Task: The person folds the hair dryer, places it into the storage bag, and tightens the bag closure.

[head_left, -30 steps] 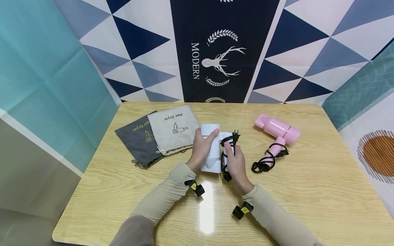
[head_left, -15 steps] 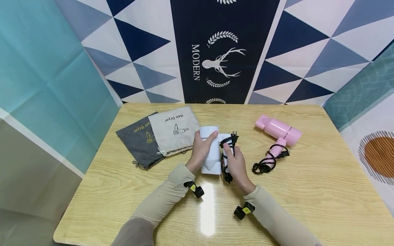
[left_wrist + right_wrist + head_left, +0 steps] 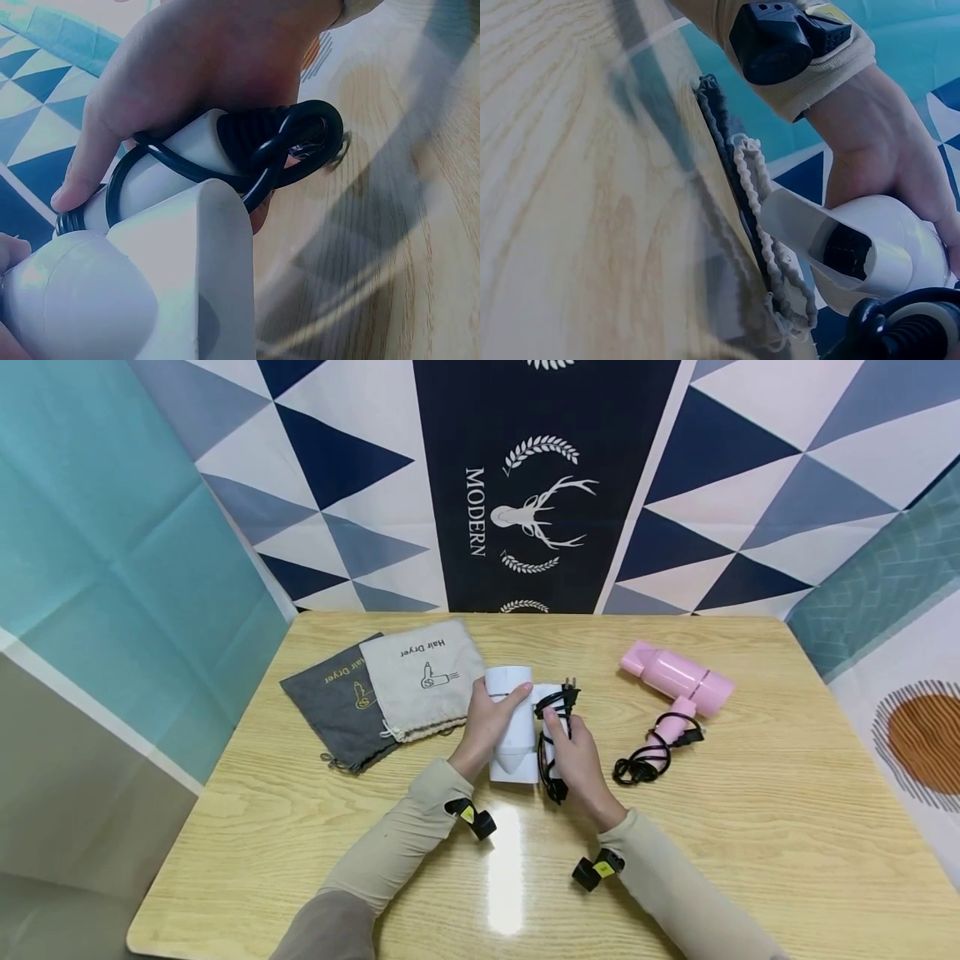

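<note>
Tabletop (image 3: 787,810), fingers (image 3: 90,154) round white hairdryer (image 3: 516,731)

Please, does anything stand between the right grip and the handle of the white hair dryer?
Partly, the black cord: it is wound around the handle where the right grip holds. How much lies beneath that grip is hidden. Nothing visible separates the left grip from the white body.

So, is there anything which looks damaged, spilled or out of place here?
I see no damage or spill. The light bag lies askew across the dark bag, its print upside down in the head view.
</note>
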Tool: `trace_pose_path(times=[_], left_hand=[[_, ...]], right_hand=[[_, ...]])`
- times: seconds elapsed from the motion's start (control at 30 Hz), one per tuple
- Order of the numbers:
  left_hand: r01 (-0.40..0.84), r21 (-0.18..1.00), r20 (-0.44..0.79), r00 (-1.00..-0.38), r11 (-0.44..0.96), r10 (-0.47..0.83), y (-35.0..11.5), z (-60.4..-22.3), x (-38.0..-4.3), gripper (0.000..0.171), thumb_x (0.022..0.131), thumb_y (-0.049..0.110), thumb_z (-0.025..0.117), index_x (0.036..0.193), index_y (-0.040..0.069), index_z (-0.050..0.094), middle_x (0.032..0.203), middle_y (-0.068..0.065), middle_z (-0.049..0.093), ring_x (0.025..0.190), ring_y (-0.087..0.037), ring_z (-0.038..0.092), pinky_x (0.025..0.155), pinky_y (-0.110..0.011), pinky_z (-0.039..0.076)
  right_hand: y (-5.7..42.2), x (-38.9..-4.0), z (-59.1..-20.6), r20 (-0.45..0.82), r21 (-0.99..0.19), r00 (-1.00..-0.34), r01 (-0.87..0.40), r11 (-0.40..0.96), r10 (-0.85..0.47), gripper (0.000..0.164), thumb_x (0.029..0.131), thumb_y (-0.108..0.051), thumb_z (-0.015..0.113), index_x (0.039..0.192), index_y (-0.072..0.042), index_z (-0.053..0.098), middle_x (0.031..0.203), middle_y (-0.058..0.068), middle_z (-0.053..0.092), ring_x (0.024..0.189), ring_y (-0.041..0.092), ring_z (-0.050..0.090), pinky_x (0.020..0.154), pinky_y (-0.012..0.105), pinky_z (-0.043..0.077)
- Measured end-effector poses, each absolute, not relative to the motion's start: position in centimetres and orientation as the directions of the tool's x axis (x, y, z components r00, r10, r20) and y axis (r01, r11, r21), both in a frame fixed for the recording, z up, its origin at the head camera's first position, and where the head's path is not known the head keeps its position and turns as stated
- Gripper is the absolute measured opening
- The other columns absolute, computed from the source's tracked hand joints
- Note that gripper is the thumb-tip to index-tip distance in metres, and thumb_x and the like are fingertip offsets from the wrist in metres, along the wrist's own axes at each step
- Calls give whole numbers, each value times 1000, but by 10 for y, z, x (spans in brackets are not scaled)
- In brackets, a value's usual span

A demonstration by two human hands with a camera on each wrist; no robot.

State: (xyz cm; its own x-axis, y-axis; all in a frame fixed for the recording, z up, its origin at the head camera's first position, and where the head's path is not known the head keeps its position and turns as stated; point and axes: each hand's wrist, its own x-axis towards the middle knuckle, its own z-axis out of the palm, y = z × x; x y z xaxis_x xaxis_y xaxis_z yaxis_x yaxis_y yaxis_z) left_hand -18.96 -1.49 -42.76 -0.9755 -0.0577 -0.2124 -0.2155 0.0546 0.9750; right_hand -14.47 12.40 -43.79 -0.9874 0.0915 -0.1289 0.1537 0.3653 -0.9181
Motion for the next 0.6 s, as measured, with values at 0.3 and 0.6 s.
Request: trace_pose_path(times=[0.3,0.6], left_hand=[[-225,974,-225,-972,-5,-62,-15,-428,-192,77,85,41,73,140,3,35,117,-16,57,86,-23,62,69,-35,56],[-223,975,-224,-974,-19,-41,-20,-428,-194,76,87,43,70,140,2,34,117,-17,56,85,-21,60,70,-34,55]], right_hand=[[128,-149,-437,-138,-907,-988,152,392,63,56,102,-49,41,115,4,52,94,17,56,82,24,58,72,30,47],[131,-149,-434,-115,-905,-993,99,413,-13,52,101,-43,48,120,5,50,101,20,60,85,24,60,70,27,48]])
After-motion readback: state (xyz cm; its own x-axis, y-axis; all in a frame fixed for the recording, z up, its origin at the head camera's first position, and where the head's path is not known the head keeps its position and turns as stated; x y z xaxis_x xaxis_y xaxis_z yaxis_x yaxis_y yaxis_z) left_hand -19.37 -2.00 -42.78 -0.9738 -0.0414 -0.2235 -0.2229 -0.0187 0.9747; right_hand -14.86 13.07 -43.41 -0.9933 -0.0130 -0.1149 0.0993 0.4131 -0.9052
